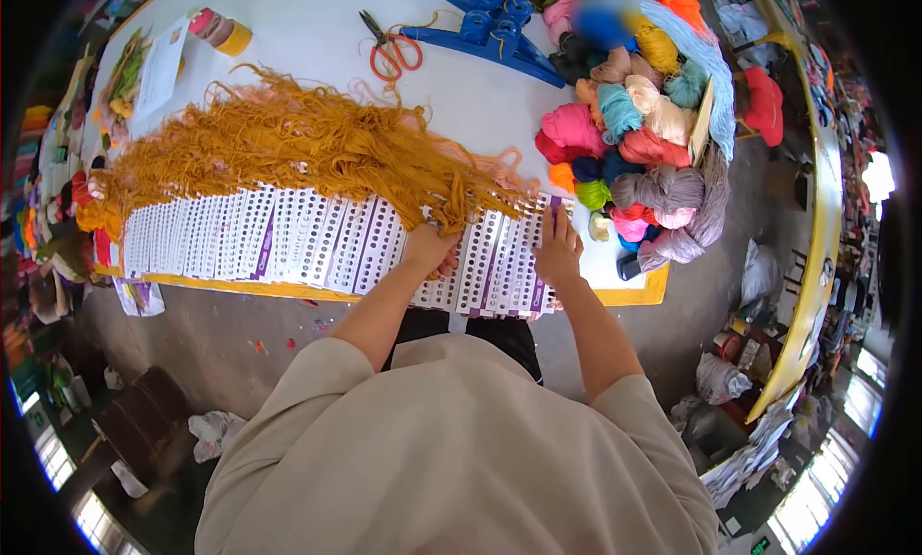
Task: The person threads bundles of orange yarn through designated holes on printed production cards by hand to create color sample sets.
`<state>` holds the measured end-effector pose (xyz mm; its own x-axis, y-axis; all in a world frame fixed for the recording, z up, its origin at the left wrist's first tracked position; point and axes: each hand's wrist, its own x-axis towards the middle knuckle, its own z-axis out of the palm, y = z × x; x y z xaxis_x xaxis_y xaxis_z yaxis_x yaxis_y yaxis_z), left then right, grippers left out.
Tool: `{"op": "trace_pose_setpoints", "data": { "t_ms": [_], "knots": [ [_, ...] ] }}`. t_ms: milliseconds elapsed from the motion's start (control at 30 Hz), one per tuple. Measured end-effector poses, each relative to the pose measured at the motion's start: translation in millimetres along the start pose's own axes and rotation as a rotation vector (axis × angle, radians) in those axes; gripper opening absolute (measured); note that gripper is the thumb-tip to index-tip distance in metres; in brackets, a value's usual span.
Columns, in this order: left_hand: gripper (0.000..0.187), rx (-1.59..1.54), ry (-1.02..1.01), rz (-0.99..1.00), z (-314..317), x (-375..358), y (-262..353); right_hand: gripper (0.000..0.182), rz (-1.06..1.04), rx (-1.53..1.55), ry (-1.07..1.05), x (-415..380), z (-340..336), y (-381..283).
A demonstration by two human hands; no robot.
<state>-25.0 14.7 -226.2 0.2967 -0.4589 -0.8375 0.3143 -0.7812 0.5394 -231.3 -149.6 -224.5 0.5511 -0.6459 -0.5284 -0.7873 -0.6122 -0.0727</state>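
Note:
A long row of overlapping white cards (317, 233) with punched holes and purple strips lies along the table's near edge. Mustard yarn (288, 132) in loose strands covers their far ends, with some pink yarn (504, 161) beneath. My left hand (434, 250) is closed at the near ends of the mustard strands, its fingers curled around some of them; the fingertips are partly hidden. To its right, my right hand (559, 253) rests on the cards at the row's right end, fingers stretched forward and slightly apart.
Red-handled scissors (392, 56) and a blue plastic stand (490, 27) lie beyond the yarn. Many coloured yarn skeins (653, 147) are heaped at the table's right. Yarn cones (221, 32) and a paper sheet (161, 67) sit far left. A red stool (764, 104) stands beyond the right side.

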Motion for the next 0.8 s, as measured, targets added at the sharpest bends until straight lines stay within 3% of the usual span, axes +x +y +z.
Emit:
{"op": "trace_pose_setpoints", "data": {
  "t_ms": [467,500,800],
  "knots": [
    [0.040,0.058,0.072,-0.006,7,-2,2,0.090,-0.101,0.042,0.087,-1,-2,19],
    [0.040,0.073,0.095,-0.008,8,-2,3,0.095,-0.145,-0.007,0.187,0,3,23],
    [0.038,0.038,0.091,-0.048,10,-13,11,0.080,-0.224,0.241,0.072,0,-18,35]
  ]
}}
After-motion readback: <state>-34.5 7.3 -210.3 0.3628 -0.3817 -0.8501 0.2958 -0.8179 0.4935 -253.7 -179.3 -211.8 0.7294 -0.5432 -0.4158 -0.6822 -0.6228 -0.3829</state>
